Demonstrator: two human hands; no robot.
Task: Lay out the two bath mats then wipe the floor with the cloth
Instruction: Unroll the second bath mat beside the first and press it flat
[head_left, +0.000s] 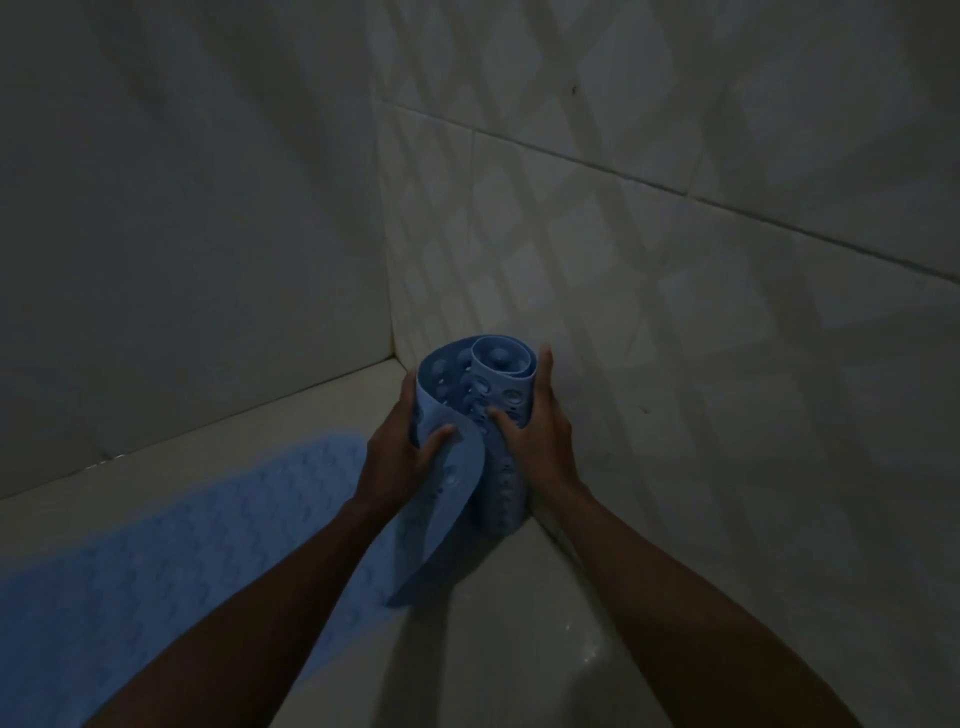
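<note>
rolled mat (485, 410) stands upright on the floor (519, 623) in the wall corner, its loose flap peeling toward the viewer. left hand (402, 447) grips the flap edge; right hand (535, 421) wraps the roll's side. judged light, rubbery, floppy, springy in the coil; best held by the free edge. perforated, suction cups inside. flat mat (156, 535), ridged blue, lies left beside it. walls (623, 234) are glossy tile.

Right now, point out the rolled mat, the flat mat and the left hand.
rolled mat (501, 395), head view, on its dimpled side near the top.
flat mat (171, 561), head view, middle of its patterned top.
left hand (397, 454), head view, back of the hand.
</note>
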